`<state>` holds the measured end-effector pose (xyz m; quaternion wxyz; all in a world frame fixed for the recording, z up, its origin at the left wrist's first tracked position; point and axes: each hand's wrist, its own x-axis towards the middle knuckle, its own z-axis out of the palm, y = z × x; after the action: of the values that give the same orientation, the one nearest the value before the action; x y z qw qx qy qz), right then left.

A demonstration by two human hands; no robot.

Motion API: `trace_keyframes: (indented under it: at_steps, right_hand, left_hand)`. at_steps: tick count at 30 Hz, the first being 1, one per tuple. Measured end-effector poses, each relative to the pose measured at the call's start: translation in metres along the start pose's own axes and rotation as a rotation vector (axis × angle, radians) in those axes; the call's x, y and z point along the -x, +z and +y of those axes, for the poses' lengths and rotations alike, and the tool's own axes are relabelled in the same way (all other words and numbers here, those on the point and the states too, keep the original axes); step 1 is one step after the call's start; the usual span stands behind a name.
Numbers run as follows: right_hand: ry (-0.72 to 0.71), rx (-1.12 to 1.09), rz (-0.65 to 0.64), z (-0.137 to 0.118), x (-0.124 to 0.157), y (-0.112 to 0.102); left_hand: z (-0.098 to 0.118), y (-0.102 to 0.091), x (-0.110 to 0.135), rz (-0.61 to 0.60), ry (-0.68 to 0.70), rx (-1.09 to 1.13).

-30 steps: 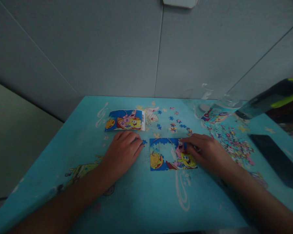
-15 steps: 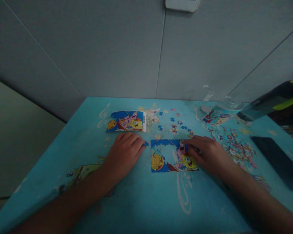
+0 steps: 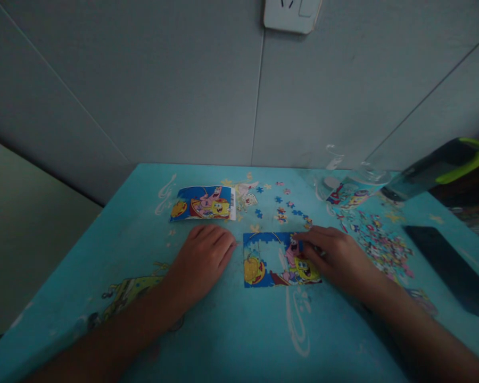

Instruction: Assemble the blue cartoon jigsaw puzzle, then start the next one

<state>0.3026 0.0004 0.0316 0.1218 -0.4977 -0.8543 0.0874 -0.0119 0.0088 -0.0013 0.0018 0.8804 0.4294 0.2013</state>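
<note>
While a blue desk (image 3: 235, 330) spreads in front of the person, a part-built puzzle (image 3: 302, 270) lies flat on it with a gap in its middle. Behind, to the left, sits a picture card (image 3: 203, 204). The right hand (image 3: 332, 248) has its fingers on the puzzle's upper right; the left hand (image 3: 207, 250) curls its fingers just beside the left edge. Whether either pair pinches a piece is too dim to tell. Loose pieces (image 3: 281, 218) lie behind.
</note>
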Motion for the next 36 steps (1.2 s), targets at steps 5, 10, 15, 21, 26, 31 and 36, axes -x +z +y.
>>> trace_keyframes:
  at_steps: [5,10,15,21,26,31,36]
  right_hand:
    - [0.035,-0.095,0.026,0.006,-0.003,0.001]
    - [0.093,-0.066,0.218,0.026,-0.010,0.010]
    - [0.136,-0.028,0.301,0.048,-0.034,0.022]
    - [0.201,-0.017,0.284,0.058,-0.066,0.029]
    - [0.228,-0.028,0.223,0.062,-0.073,0.027]
    - [0.314,-0.180,0.184,0.061,-0.074,0.019]
    - [0.269,-0.391,0.095,0.035,-0.048,0.002]
  left_hand:
    - [0.001,0.000,0.000,0.049,0.016,0.028]
    - [0.005,0.001,0.003,0.058,0.089,0.114]
    - [0.014,0.001,0.004,0.067,0.213,0.182]
    - [0.020,-0.002,0.004,0.062,0.281,0.147]
    - [0.019,0.000,0.005,0.031,0.298,0.156]
    - [0.018,0.003,0.005,0.036,0.318,0.151]
    - [0.017,0.006,0.005,0.024,0.309,0.156]
